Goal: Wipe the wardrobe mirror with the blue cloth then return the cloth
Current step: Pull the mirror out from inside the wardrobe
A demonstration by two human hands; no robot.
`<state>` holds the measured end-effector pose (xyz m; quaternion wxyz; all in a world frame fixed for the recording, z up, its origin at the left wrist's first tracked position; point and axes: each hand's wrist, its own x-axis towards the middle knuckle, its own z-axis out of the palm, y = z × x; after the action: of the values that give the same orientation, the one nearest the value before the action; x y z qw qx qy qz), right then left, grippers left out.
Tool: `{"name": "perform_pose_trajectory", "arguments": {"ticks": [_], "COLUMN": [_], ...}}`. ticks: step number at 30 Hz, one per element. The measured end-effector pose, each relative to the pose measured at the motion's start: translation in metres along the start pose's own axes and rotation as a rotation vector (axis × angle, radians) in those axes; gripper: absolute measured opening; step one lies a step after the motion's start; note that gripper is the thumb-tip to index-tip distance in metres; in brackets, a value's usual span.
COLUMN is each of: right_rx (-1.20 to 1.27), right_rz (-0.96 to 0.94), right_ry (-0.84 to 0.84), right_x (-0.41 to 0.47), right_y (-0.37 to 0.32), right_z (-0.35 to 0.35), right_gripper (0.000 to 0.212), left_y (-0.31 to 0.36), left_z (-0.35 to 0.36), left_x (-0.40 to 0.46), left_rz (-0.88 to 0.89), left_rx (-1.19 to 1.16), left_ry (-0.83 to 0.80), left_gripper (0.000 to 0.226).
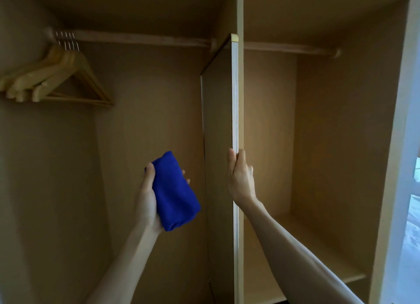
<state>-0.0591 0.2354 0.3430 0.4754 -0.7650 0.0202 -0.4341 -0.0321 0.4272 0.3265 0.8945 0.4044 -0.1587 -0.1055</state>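
Wardrobe [318,121] fills your view, open, with two bays split by a panel seen edge-on [234,121] — whether its hidden face carries the mirror, you cannot tell. A rail [141,38] runs across the left bay, and wooden hangers [56,76] bunch at ten o'clock. Your right hand [241,178] grips the panel's front edge, thumb on the left face, just right of centre. Your left hand [147,199] at seven o'clock clasps the folded blue cloth [173,190] — thumb over its near side, fingertips round the far side.
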Motion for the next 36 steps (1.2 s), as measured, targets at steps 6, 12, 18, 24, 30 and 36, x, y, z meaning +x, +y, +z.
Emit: {"name": "perform_pose_trajectory", "arguments": {"ticks": [6, 12, 18, 24, 30, 36], "right_rx": [0.045, 0.077, 0.157, 0.256, 0.277, 0.311], "right_rz": [-0.048, -0.111, -0.184, -0.212, -0.192, -0.131], "right_ry": [-0.006, 0.007, 0.012, 0.035, 0.075, 0.128], "right_x": [-0.028, -0.052, -0.08, -0.092, -0.089, -0.065], "right_y": [-0.018, -0.02, -0.034, -0.033, -0.029, -0.005], "right_z": [-0.028, -0.05, -0.076, -0.101, -0.128, -0.147], "right_gripper": [0.03, 0.03, 0.029, 0.033, 0.041, 0.059], "left_y": [-0.009, -0.016, -0.023, -0.024, -0.029, -0.025], "left_z": [0.016, 0.034, 0.054, 0.082, 0.09, 0.088], "left_x": [-0.029, -0.058, -0.078, -0.084, -0.083, -0.079], "left_rz": [0.057, 0.123, 0.162, 0.171, 0.153, 0.116], "left_rx": [0.037, 0.089, 0.117, 0.084, 0.059, 0.04], "left_ry": [0.0, 0.017, 0.032, 0.045, -0.009, -0.063], "left_gripper": [0.066, 0.063, 0.061, 0.06, 0.061, 0.06]}}
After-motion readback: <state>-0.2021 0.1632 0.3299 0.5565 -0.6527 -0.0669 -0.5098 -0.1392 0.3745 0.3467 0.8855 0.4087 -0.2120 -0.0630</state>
